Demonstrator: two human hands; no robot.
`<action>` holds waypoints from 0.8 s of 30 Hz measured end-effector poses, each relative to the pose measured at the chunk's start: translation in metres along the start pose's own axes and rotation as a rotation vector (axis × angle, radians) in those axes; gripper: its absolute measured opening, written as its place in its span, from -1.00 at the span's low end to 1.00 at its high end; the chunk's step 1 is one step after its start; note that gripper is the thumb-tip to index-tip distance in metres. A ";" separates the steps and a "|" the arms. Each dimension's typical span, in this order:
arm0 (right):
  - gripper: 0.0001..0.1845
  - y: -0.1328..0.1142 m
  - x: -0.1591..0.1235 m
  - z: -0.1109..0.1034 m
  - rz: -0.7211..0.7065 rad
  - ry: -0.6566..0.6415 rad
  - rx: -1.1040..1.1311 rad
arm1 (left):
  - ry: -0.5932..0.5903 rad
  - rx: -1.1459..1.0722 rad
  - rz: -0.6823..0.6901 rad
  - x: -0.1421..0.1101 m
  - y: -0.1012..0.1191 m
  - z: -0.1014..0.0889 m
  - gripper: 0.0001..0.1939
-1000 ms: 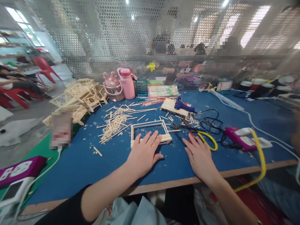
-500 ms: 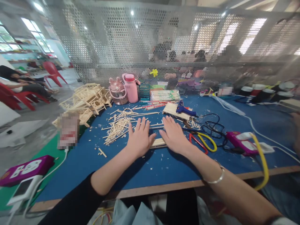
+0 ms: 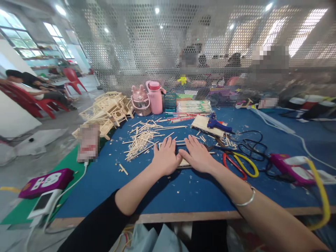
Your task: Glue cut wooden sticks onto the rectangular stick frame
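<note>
My left hand [image 3: 166, 157] and my right hand [image 3: 199, 155] lie side by side, palms down, fingers stretched out. Both press on a small flat panel of pale wooden sticks [image 3: 185, 163] on the blue table, which they largely cover. The two thumbs meet over it. Just left of my left hand is a heap of loose wooden sticks [image 3: 141, 141]. Beyond my right hand, a blue hot glue gun [image 3: 219, 125] rests by a flat stick panel [image 3: 201, 122]. Scissors or pliers with red and yellow handles [image 3: 246, 164] lie to the right.
Stacked stick frames [image 3: 107, 110] stand at back left, beside a pink bottle [image 3: 155, 99] and a pink bear-eared cup [image 3: 141, 101]. Bagged sticks [image 3: 194, 106] lie near the perforated metal screen [image 3: 147, 52]. Purple power strips [image 3: 47, 182] and cables occupy both sides.
My hands have drawn closer together and the thumbs now meet over the panel. The camera view has turned slightly left, so the whole scene sits further right.
</note>
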State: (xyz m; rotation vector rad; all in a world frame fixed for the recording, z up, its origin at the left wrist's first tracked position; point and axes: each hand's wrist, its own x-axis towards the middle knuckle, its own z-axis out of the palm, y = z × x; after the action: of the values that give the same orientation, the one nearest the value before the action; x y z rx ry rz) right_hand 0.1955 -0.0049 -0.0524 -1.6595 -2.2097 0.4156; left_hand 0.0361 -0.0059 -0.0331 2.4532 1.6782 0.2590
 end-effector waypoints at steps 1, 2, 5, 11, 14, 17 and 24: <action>-0.16 0.002 0.002 0.000 0.002 0.005 0.064 | 0.016 -0.051 -0.016 0.002 -0.002 -0.004 -0.36; -0.19 0.005 0.004 -0.002 0.007 0.011 0.141 | 0.051 -0.105 -0.033 0.006 -0.006 -0.009 -0.37; -0.32 0.017 0.012 -0.018 0.017 0.083 0.373 | 0.290 -0.158 -0.102 0.021 -0.032 -0.032 -0.46; -0.55 0.043 0.021 -0.046 0.036 0.527 0.503 | 0.327 0.017 -0.234 0.036 -0.108 -0.060 -0.69; -0.66 0.049 0.017 -0.038 0.049 0.627 0.439 | 0.267 0.070 -0.198 0.044 -0.117 -0.054 -0.71; -0.76 0.046 0.014 -0.029 0.008 0.581 0.292 | 0.201 0.103 -0.098 0.071 -0.105 -0.040 -0.72; -0.60 0.048 0.014 -0.033 0.162 0.467 0.097 | 0.017 0.162 -0.083 0.137 -0.098 -0.014 -0.69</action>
State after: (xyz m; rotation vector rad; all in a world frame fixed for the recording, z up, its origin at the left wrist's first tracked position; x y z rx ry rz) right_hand 0.2476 0.0220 -0.0416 -1.6843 -1.6999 0.1495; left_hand -0.0067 0.1575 -0.0347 2.4910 1.8723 0.1381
